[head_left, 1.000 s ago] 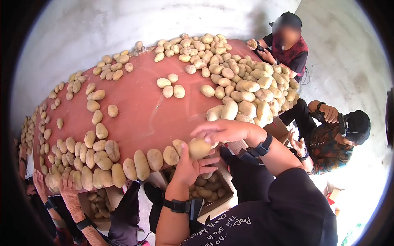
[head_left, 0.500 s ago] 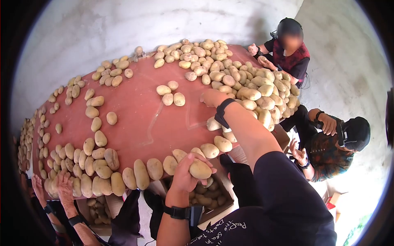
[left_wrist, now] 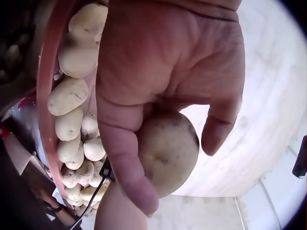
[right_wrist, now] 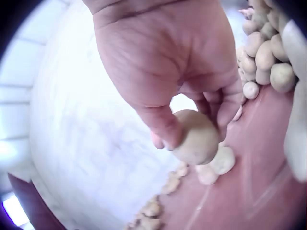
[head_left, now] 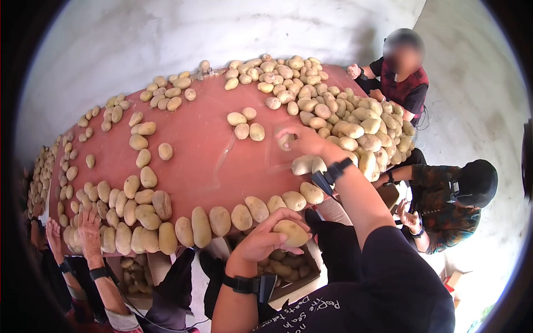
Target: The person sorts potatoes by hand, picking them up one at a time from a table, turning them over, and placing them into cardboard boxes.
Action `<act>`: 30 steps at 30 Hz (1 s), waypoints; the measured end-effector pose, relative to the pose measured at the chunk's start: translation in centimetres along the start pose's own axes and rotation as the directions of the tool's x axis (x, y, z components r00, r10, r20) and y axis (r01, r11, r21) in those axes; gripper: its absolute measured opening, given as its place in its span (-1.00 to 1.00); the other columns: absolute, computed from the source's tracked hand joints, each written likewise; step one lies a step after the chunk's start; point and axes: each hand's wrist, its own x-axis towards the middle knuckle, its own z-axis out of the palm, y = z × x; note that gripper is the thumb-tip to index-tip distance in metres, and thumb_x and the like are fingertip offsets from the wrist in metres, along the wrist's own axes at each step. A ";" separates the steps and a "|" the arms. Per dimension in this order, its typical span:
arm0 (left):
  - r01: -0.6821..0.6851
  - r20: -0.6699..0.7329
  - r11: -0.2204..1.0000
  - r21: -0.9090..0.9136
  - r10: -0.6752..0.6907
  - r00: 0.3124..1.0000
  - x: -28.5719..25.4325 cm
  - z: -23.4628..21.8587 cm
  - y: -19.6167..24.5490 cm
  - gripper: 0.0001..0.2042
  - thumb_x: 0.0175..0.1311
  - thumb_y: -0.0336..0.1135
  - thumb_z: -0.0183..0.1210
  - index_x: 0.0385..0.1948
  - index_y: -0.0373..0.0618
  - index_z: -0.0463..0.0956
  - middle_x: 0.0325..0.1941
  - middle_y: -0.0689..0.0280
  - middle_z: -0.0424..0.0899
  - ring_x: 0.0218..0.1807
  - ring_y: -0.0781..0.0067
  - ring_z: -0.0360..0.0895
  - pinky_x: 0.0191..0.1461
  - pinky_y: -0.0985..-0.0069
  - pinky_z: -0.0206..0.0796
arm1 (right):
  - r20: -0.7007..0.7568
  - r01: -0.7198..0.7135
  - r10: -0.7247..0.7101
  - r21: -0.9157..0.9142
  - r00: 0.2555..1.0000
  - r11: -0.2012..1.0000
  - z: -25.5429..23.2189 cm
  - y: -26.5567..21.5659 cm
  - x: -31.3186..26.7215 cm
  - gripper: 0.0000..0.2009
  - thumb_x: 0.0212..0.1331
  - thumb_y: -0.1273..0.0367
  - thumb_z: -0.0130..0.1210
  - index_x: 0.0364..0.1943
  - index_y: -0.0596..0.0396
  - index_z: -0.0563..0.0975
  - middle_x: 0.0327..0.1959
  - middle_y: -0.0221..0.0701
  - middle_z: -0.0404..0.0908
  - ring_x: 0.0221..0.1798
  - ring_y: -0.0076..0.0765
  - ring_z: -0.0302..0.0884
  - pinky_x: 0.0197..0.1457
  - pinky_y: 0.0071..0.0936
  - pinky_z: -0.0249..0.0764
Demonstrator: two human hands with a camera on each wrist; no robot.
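In the head view my left hand [head_left: 261, 243] is at the table's near edge, holding a yellowish potato [head_left: 291, 233]. The left wrist view shows this potato [left_wrist: 168, 153] between the fingers and thumb, its lower side uncovered. My right hand [head_left: 307, 139] reaches over the table beside the big potato pile [head_left: 361, 119]. It pinches a second potato [head_left: 285, 141] between thumb and fingertips. That potato [right_wrist: 195, 138] shows clearly in the right wrist view, with the red tabletop beyond it. A row of potatoes [head_left: 220, 221] lines the near edge.
Four-sided boxes of potatoes stand under the red table [head_left: 205, 161], one box [head_left: 302, 280] right below my left hand. Small potato groups lie farther back against the wall. Another person's hands [head_left: 89, 230] rest at the left row. Two people [head_left: 400, 72] sit or stand at the right.
My right hand left the potato in my left hand, reached to the pile, and now holds another potato, drawn slightly back. The left hand has kept its potato. The lower-right person's arm moved toward the table.
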 end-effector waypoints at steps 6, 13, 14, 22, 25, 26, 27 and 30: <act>0.297 0.028 0.935 0.192 -0.308 0.951 -2.2 0.0 0.8 -0.47 0.18 -0.30 0.25 0.13 -0.22 0.21 0.09 0.11 0.45 0.10 0.30 0.47 -0.02 0.37 0.53 | 0.081 -0.023 -0.133 0.921 0.988 0.389 3.3 -5.1 -7.7 -0.30 0.11 0.34 0.08 0.39 0.03 0.12 0.02 -0.25 0.49 -0.07 -0.41 0.55 -0.19 -0.58 0.45; 0.761 -0.623 0.386 0.521 -0.438 0.648 -4.6 -0.9 -0.1 -0.59 0.18 -0.10 0.19 -0.09 -0.25 0.46 -0.27 0.24 0.59 -0.33 0.46 0.59 -0.39 0.55 0.52 | 0.406 -0.263 -0.321 0.876 0.856 0.405 8.8 -4.7 -10.1 -0.32 0.12 0.06 0.11 0.26 0.18 0.26 -0.17 -0.18 0.55 -0.32 -0.34 0.62 -0.58 -0.71 0.33; 0.745 -0.650 0.393 0.540 -0.367 0.665 -5.4 -1.9 -1.2 -0.54 0.17 -0.01 0.20 -0.20 -0.33 0.47 -0.35 0.16 0.61 -0.54 0.40 0.58 -0.46 0.53 0.46 | 0.431 -0.284 -0.319 0.864 0.844 0.416 9.1 -4.6 -10.1 -0.32 0.12 0.06 0.11 0.25 0.18 0.26 -0.17 -0.19 0.55 -0.32 -0.36 0.61 -0.58 -0.71 0.34; 0.761 -0.700 0.407 0.504 -0.324 0.637 -5.2 -3.8 -2.6 -0.58 0.31 -0.13 0.08 0.03 -0.31 0.41 -0.18 0.08 0.63 -0.22 0.30 0.66 -0.23 0.43 0.53 | 0.507 -0.366 -0.368 0.845 0.779 0.389 9.6 -3.3 -9.2 -0.34 0.13 0.13 0.17 0.27 0.16 0.27 -0.01 -0.25 0.49 -0.07 -0.38 0.56 -0.37 -0.65 0.46; 0.607 -0.568 0.734 0.305 -0.371 0.735 -4.4 -2.5 -2.6 -0.57 0.40 -0.13 -0.03 0.11 -0.31 0.36 -0.10 -0.01 0.61 -0.14 0.17 0.64 -0.13 0.36 0.54 | 0.436 -0.165 -0.401 0.815 0.806 0.556 9.8 -2.7 -8.8 -0.28 0.10 0.14 0.22 0.30 0.20 0.23 0.16 -0.22 0.40 0.20 -0.30 0.36 0.11 -0.43 0.32; 0.528 -0.511 0.823 0.212 -0.367 0.777 -4.0 -2.2 -2.4 -0.57 0.42 -0.13 -0.07 0.13 -0.30 0.35 -0.08 -0.03 0.59 -0.11 0.13 0.63 -0.10 0.33 0.54 | 0.440 -0.158 -0.400 0.806 0.804 0.570 9.6 -2.9 -8.7 -0.24 0.08 0.15 0.26 0.30 0.25 0.21 0.23 -0.17 0.36 0.30 -0.22 0.28 0.34 -0.31 0.20; 0.455 -0.485 0.883 0.116 -0.350 0.801 -3.6 -2.1 -2.3 -0.55 0.42 -0.10 -0.07 0.12 -0.31 0.34 -0.05 -0.05 0.58 -0.08 0.10 0.61 -0.07 0.29 0.53 | 0.434 -0.171 -0.410 0.825 0.802 0.538 9.9 -2.8 -8.6 -0.24 0.08 0.16 0.26 0.30 0.25 0.21 0.24 -0.17 0.35 0.30 -0.22 0.28 0.35 -0.30 0.18; 0.237 -0.335 0.966 -0.099 -0.257 0.906 -1.9 -2.3 -3.7 -0.49 0.42 -0.04 -0.13 0.19 -0.30 0.24 0.11 -0.13 0.48 0.09 0.00 0.52 0.03 0.17 0.49 | 0.411 -0.207 -0.410 0.865 0.814 0.456 9.0 -2.6 -8.9 -0.25 0.04 0.18 0.27 0.31 0.21 0.24 0.32 -0.25 0.23 0.35 -0.31 0.16 0.39 -0.33 0.07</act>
